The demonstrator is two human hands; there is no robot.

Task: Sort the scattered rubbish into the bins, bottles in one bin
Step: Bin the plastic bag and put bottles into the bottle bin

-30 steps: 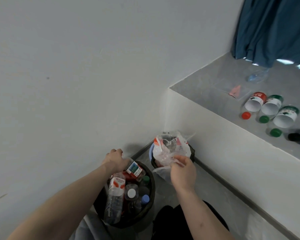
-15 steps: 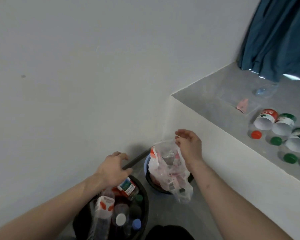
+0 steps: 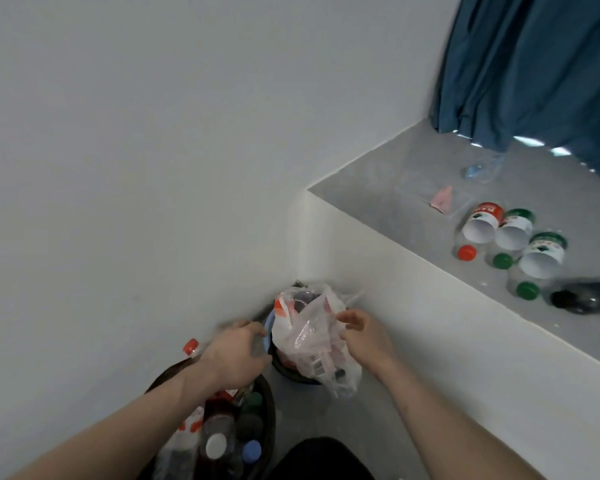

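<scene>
A plain white wall (image 3: 153, 150) meets a grey raised ledge (image 3: 388, 188) in a corner, with a blue curtain (image 3: 534, 64) hanging at two o'clock and two bins on the floor at six.

The right hand (image 3: 364, 336) has its grip partly closed, thumb and fingers curled against the edge of a thin plastic bag (image 3: 312, 334); whether it pinches the film or only touches it, I cannot tell. The bag sits crumpled over the blue-rimmed bin (image 3: 268, 336), heaped above the rim and spilling down its near side, so the hand is probably tucking it in.

The left hand (image 3: 236, 355), at nine o'clock from the bag, is curled over something clear and blurred, perhaps a bottle; its grip looks narrow, but what it holds is not certain. It hangs above the far rim of the dark bin (image 3: 269, 407), which holds the bottles. A red-capped bottle (image 3: 191, 348) pokes up beside the wrist, and white and blue caps show lower down.

The bag is translucent white with orange print and darker rubbish showing through; it looks light, floppy and likely to spring back.

On the ledge at three o'clock lie three labelled bottles (image 3: 510, 233) on their sides, a dark bottle (image 3: 589, 297), a clear one (image 3: 482, 168) near the curtain and a pink scrap (image 3: 442, 199), all not yet sorted.
</scene>
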